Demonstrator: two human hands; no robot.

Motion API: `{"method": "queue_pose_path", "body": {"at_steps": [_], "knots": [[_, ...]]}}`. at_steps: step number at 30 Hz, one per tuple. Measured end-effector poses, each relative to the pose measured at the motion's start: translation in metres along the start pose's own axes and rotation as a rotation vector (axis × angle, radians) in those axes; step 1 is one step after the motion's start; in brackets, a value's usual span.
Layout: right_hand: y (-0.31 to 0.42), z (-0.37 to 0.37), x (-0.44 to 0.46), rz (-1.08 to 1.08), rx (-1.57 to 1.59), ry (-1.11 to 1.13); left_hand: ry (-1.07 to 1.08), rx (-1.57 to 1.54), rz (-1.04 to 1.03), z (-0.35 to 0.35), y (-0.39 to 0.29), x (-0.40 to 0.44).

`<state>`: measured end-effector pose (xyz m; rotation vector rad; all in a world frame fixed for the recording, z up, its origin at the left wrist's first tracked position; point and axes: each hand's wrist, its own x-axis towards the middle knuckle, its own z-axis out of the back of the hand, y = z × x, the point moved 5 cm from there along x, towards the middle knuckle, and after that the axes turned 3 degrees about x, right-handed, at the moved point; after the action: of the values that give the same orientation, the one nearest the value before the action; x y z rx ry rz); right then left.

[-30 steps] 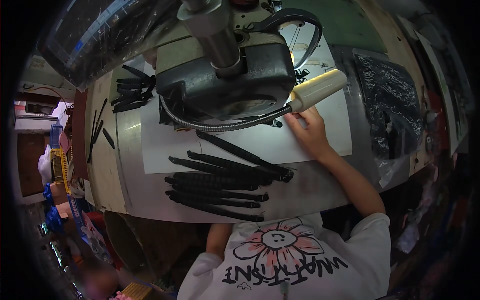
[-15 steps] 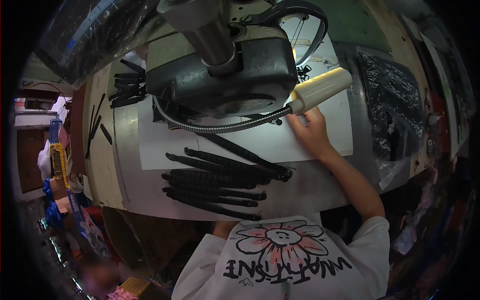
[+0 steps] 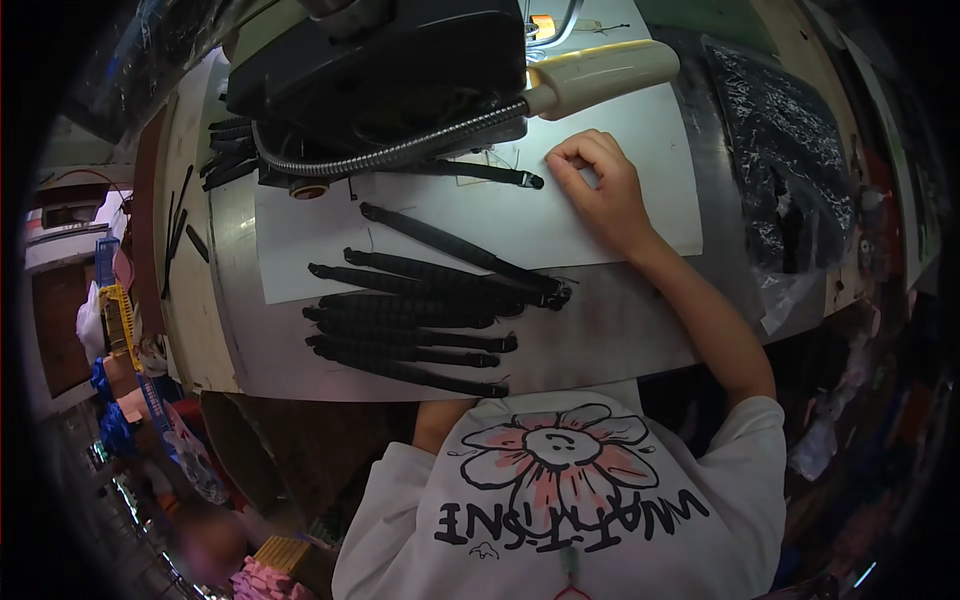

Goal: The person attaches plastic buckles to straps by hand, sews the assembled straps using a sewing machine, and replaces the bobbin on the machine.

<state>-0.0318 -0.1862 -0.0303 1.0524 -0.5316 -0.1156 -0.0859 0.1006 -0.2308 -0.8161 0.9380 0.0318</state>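
My right hand [image 3: 605,185] is over the white work surface [image 3: 655,215], its fingers curled and thumb drawn in toward them. Anything inside that grip is hidden. Just left of the fingertips, and apart from them, is the end of a black fabric strap [image 3: 470,172], which runs back under the sewing machine [image 3: 390,85]. Only a bit of my left forearm shows at the table's front edge; my left hand is out of sight below. Several black gathered strips [image 3: 410,305] lie in a fanned pile in front of the machine.
A cream lamp [image 3: 610,75] on a metal gooseneck [image 3: 400,155] reaches across above my right hand. More black strips [image 3: 230,155] lie left of the machine, with thin black pieces [image 3: 180,235] further left. A clear plastic bag with dark contents [image 3: 780,160] rests at right.
The view has shifted, so the machine sits higher in the picture. My right hand has come out from under the lamp, and the strap end beside it shows more fully.
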Motion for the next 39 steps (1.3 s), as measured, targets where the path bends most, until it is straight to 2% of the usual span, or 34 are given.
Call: {"method": "queue_pose_path", "body": {"at_steps": [6, 9, 11, 13, 15, 17, 19, 22, 24, 27, 33, 36, 39], "knots": [[0.000, 0.000, -0.002, -0.021, 0.014, 0.038, 0.041, -0.049, 0.028, 0.003, 0.014, -0.008], [0.001, 0.000, -0.001, 0.001, 0.030, 0.006, 0.142, -0.224, 0.131, 0.028, 0.056, -0.053], [0.003, 0.001, -0.002, 0.035, 0.028, -0.005, 0.286, -0.457, 0.155, 0.054, 0.082, -0.102], [0.011, 0.004, -0.004, 0.058, -0.005, -0.032, 0.438, -0.711, -0.006, 0.083, 0.062, -0.153], [0.022, 0.002, -0.006, 0.092, 0.005, -0.017, 0.495, -0.855, -0.292, 0.105, 0.006, -0.188], [0.037, -0.003, -0.011, 0.144, 0.041, 0.006, 0.403, -0.964, -0.470, 0.117, -0.030, -0.189], [0.051, -0.015, -0.020, 0.106, 0.166, 0.094, 0.335, -1.007, -0.449, 0.111, -0.070, -0.165], [0.073, -0.018, -0.026, 0.083, 0.275, 0.309, 0.494, -1.150, -0.466, 0.084, -0.142, -0.122], [0.084, -0.017, -0.030, 0.068, 0.356, 0.457, 0.558, -1.085, -0.459, 0.071, -0.176, -0.109], [0.083, -0.012, -0.034, -0.018, 0.430, 0.477, 0.592, -1.009, -0.445, 0.061, -0.205, -0.095], [0.069, -0.001, -0.033, 0.031, 0.447, 0.356, 0.594, -0.868, -0.470, 0.052, -0.210, -0.070], [0.067, 0.004, -0.032, 0.130, 0.374, 0.251, 0.531, -0.862, -0.428, 0.048, -0.214, -0.065], [0.061, 0.006, -0.033, -0.032, 0.421, 0.214, 0.481, -0.824, -0.472, 0.046, -0.224, -0.064]]}}
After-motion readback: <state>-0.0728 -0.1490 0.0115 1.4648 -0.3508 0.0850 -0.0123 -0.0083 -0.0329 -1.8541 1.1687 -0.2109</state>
